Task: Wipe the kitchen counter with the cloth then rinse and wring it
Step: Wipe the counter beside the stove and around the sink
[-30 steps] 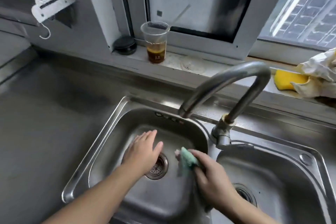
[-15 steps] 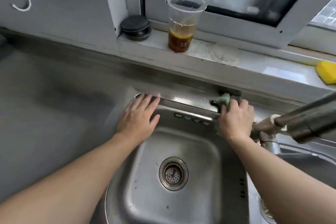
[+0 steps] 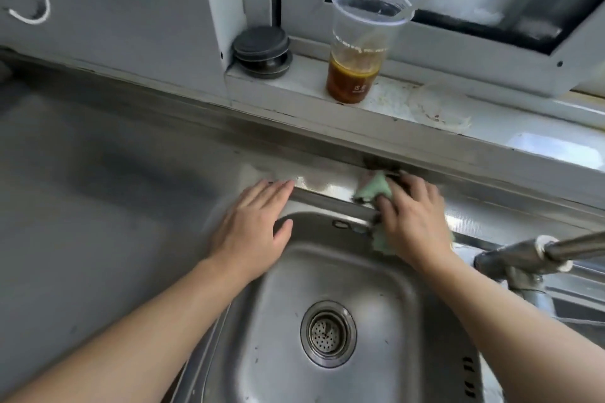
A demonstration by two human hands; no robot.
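My right hand (image 3: 414, 222) presses the green cloth (image 3: 373, 190) on the narrow strip of steel surface (image 3: 98, 193) behind the sink (image 3: 347, 271). The fingers are curled over the cloth, which is bunched under the palm; one corner sticks out at the fingertips and another hangs over the sink rim. My left hand (image 3: 253, 229) lies flat and open on the rim at the back left corner of the basin, holding nothing, only supporting me.

The cloth touches the dark, dirty seam under the window ledge (image 3: 491, 147). I think the risk is that I only push the dirt into this seam. The faucet (image 3: 523, 258) is just beside my right wrist, so a wide stroke to the right can knock against it. On the ledge above stands a plastic cup (image 3: 363, 52) with brown liquid, and near it a black round stopper (image 3: 262, 51); if I lift my hand carelessly, the cup may tip.
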